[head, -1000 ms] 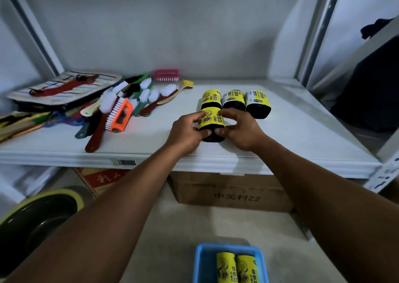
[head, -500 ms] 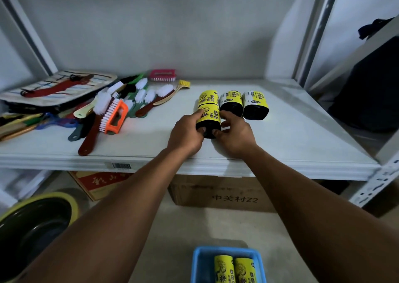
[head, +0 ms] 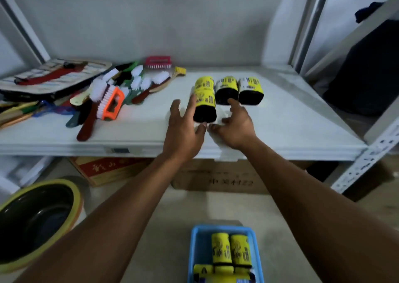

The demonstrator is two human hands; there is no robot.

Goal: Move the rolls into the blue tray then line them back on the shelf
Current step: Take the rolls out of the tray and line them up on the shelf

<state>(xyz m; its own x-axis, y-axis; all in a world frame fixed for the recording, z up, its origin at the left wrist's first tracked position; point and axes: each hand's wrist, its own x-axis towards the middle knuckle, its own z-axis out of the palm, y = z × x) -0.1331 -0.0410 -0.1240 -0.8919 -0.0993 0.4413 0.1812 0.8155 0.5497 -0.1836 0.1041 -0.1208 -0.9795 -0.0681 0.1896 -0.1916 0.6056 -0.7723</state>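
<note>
Several black rolls with yellow labels lie on the white shelf. The front roll lies in front of a back roll, with two more rolls to its right. My left hand hovers open just left of the front roll, fingers spread, one fingertip near its side. My right hand is open just right of it, holding nothing. Below, the blue tray on the floor holds several more rolls.
A pile of scrubbing brushes covers the shelf's left half, beside a flat patterned case. Cardboard boxes sit under the shelf. A dark bowl with a yellow rim stands on the floor at left. A metal upright bounds the right.
Both hands have let go of the front roll and pulled back with fingers spread. The roll now rests on the shelf in front of the back row.
</note>
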